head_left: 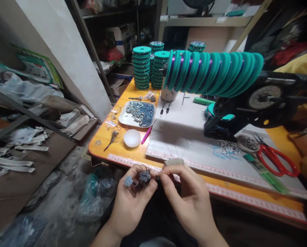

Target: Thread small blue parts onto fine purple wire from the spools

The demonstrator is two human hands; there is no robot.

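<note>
Just left of bottom centre, the left hand (131, 200) curls its fingers around a pale blue-grey cluster of small tubes (128, 180) and, to its right, a dark cluster of rings (145, 176). Beside that, the right hand (188, 188) pinches thumb and forefinger on a small dark piece (158, 178), too blurred to name. Further right, teal spools (215, 72) fill the upper right, with red-handled scissors (277, 160) below. The step in hand seems to be fine fingertip handling of these clusters; the next move probably calls for a steady left hold and a light right pinch.
</note>
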